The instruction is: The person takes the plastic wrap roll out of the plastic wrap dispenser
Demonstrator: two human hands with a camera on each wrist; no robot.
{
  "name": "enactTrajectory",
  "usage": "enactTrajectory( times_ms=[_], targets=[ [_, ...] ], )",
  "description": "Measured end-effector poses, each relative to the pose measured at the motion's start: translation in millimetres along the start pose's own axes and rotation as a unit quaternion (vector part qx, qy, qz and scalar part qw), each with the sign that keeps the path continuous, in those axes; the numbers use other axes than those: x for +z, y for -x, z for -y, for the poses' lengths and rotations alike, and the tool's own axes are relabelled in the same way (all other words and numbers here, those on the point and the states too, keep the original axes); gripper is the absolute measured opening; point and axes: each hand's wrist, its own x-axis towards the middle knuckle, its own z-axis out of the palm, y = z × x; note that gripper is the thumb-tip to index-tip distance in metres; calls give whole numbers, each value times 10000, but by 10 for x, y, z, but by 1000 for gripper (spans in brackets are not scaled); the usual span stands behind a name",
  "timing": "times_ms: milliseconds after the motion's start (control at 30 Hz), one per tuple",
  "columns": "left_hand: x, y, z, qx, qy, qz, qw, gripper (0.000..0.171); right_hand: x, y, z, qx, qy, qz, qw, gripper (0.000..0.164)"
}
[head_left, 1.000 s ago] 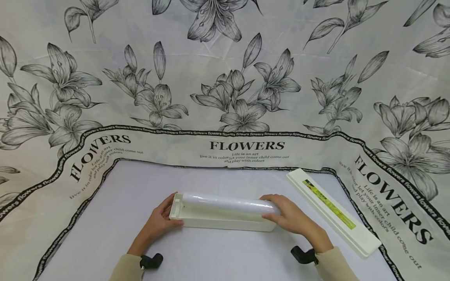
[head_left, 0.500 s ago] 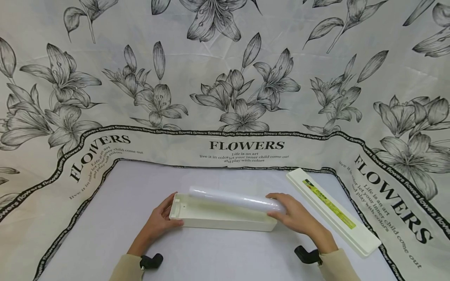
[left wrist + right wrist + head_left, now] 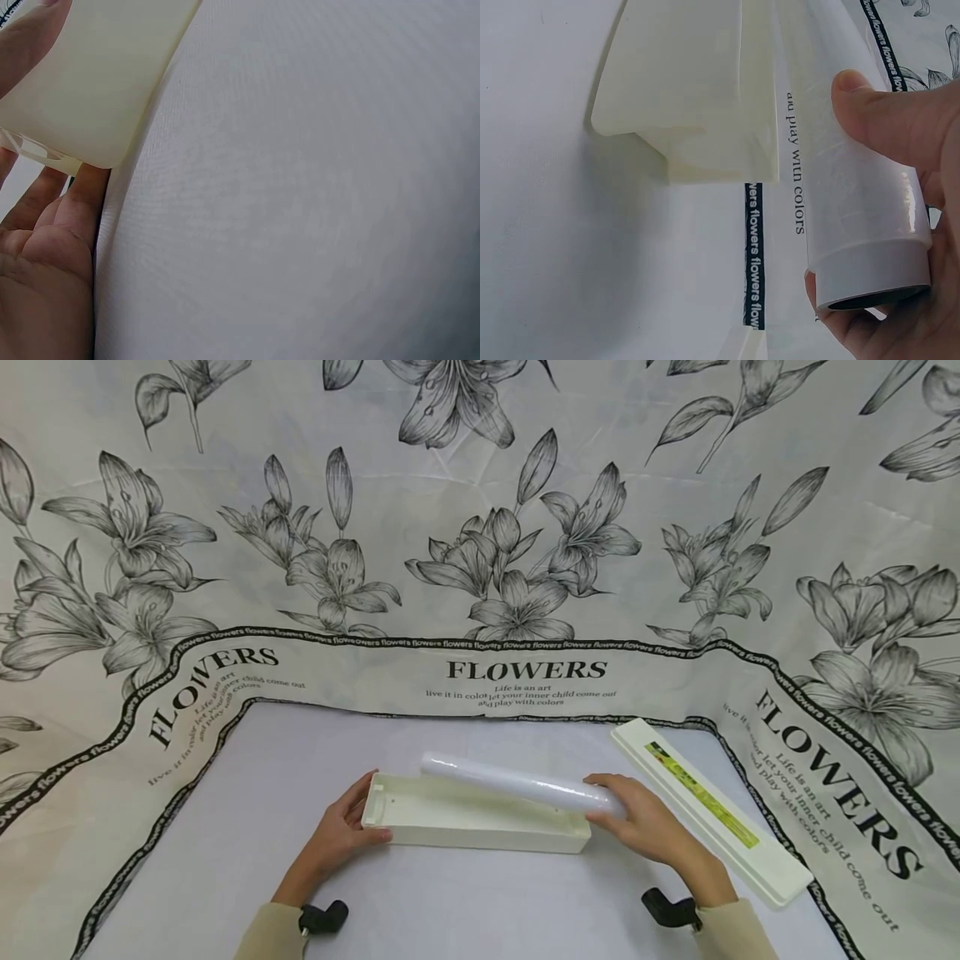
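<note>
A long roll of cling film [image 3: 502, 781] slants above the back right of an open cream box [image 3: 480, 838]. My right hand [image 3: 637, 818] grips the roll by its right end; the right wrist view shows the thumb over the film [image 3: 847, 202] and the hollow core facing the camera. My left hand [image 3: 341, 827] holds the box by its left end, thumb on the front wall and fingers round the end. In the left wrist view those fingers [image 3: 49, 199] lie at the box's corner. The inside of the box shows bare.
A long cream lid [image 3: 765, 868] with a yellow-green label lies slantwise at the right, beyond the right hand. The white tabletop [image 3: 480, 910] meets a flower-printed cloth [image 3: 525, 681] rising behind. Black wrist mounts [image 3: 326, 917] sit near both sleeves.
The roll has come up out of the box, moving right with my right hand, its left end swinging clear of the box's left end. The left hand and the box stay put.
</note>
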Motion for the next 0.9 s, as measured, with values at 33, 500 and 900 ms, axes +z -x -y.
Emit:
enactTrajectory(
  times_ms=[33,500,900],
  targets=[
    [0,-3,-2,-7,14,-4,10000,112,-6,3,-3,26,8,-15,10000,45],
    [-6,11,6,63,59,17,10000,110,-26,49,-98,159,64,-177,9997,46],
    [0,2,-16,-4,13,49,10000,111,-54,78,-155,161,92,-342,9992,48]
  ],
)
